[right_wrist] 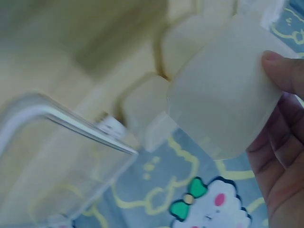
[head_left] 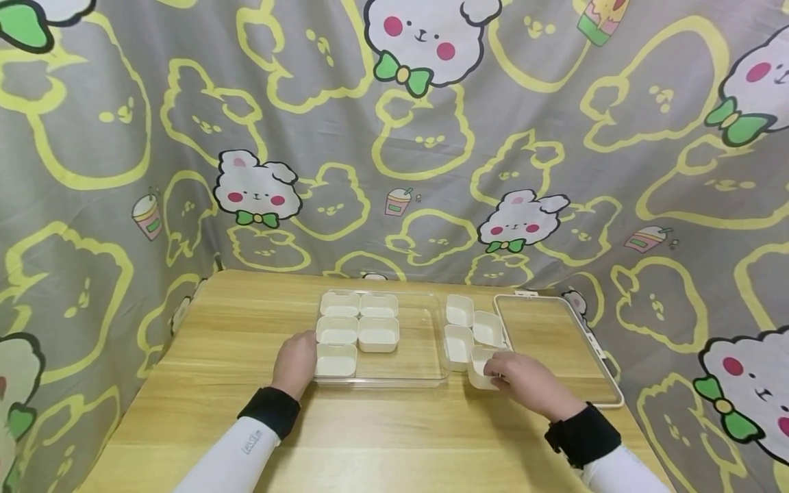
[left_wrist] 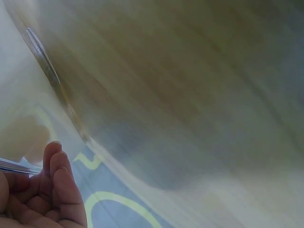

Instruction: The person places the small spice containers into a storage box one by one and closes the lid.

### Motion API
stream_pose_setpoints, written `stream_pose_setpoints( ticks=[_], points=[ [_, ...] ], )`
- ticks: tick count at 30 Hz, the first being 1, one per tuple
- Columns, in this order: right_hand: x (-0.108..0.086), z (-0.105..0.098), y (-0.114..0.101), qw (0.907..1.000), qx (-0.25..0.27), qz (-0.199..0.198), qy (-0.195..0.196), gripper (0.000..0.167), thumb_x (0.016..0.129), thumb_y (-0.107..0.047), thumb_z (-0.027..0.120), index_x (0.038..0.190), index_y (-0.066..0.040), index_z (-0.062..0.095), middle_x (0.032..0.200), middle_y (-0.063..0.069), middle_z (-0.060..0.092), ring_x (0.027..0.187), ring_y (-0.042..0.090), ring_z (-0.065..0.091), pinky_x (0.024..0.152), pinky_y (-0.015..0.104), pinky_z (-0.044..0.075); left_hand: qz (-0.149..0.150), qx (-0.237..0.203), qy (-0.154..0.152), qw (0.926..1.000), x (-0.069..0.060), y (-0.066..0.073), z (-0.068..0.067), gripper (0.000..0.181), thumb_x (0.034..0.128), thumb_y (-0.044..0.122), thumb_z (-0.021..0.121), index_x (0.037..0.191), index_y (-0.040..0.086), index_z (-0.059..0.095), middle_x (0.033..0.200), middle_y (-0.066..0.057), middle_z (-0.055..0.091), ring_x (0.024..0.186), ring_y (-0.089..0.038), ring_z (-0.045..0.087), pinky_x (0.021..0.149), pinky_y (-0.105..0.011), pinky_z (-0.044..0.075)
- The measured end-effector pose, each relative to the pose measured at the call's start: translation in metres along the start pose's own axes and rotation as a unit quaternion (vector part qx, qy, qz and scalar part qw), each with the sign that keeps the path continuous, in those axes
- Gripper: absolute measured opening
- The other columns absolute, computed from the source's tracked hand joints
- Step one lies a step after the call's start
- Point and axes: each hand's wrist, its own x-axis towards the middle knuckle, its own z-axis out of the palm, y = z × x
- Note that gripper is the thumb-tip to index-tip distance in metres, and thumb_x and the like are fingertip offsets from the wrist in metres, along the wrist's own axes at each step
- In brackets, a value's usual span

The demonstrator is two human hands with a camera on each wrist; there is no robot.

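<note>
A clear plastic tray [head_left: 419, 352] lies on the table with several small white boxes [head_left: 379, 334] in its left and middle part. At its left wall is my left hand [head_left: 296, 363]. The left wrist view shows the curled fingers [left_wrist: 66, 190] and thumb around the tray's clear rim [left_wrist: 16, 167]. My right hand [head_left: 533, 385] pinches a small white box [head_left: 479, 373] by its wall, just right of the tray; in the right wrist view the thumb lies on this box [right_wrist: 223, 95]. Three more white boxes [head_left: 459, 344] stand close behind it.
A clear lid with a white frame [head_left: 557, 301] and clips lies at the right, touching or close to the loose boxes. The wooden table [head_left: 382, 438] meets a grey patterned curtain [head_left: 345, 150] at the back and sides.
</note>
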Motion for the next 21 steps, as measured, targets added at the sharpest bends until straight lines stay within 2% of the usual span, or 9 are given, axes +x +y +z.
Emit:
stream_pose_setpoints(
  ticks=[5, 11, 16, 21],
  points=[
    [0.024, -0.016, 0.005, 0.9999, 0.002, -0.011, -0.005, 0.022, 0.082, 0.004, 0.077, 0.086, -0.014, 0.065, 0.082, -0.009, 0.055, 0.074, 0.005, 0.049, 0.064, 0.026, 0.048, -0.004, -0.002, 0.002, 1.0, 0.0, -0.001, 0.002, 0.021, 0.0993, -0.002, 0.048, 0.087, -0.005, 0.064, 0.072, -0.018, 0.062, 0.07, -0.037, 0.064, 0.062, -0.049, 0.054],
    [0.058, -0.025, 0.006, 0.9998, 0.002, -0.019, -0.009, 0.015, 0.086, 0.002, 0.074, 0.089, -0.011, 0.067, 0.082, -0.007, 0.056, 0.075, 0.007, 0.05, 0.067, 0.027, 0.049, 0.001, -0.003, 0.002, 1.0, 0.0, -0.001, 0.002, 0.021, 0.0986, -0.004, 0.048, 0.085, -0.005, 0.064, 0.072, -0.018, 0.062, 0.07, -0.037, 0.065, 0.061, -0.049, 0.054],
    [0.085, -0.025, 0.004, 0.9997, -0.007, -0.022, -0.012, 0.016, 0.087, 0.002, 0.072, 0.086, -0.012, 0.065, 0.079, -0.006, 0.054, 0.071, 0.008, 0.048, 0.064, 0.026, 0.046, -0.005, -0.008, -0.004, 1.0, 0.001, 0.0, 0.0, 0.021, 0.0989, -0.003, 0.048, 0.087, -0.005, 0.064, 0.073, -0.018, 0.062, 0.071, -0.037, 0.065, 0.062, -0.049, 0.054],
    [0.107, -0.017, 0.004, 0.9995, -0.016, -0.016, -0.021, 0.015, 0.088, 0.001, 0.072, 0.087, -0.013, 0.065, 0.08, -0.006, 0.056, 0.072, 0.009, 0.05, 0.067, 0.027, 0.049, -0.012, -0.01, -0.013, 0.9998, 0.001, 0.001, -0.002, 0.021, 0.1001, -0.001, 0.047, 0.09, -0.006, 0.065, 0.075, -0.018, 0.064, 0.073, -0.037, 0.065, 0.065, -0.05, 0.055]
  ],
)
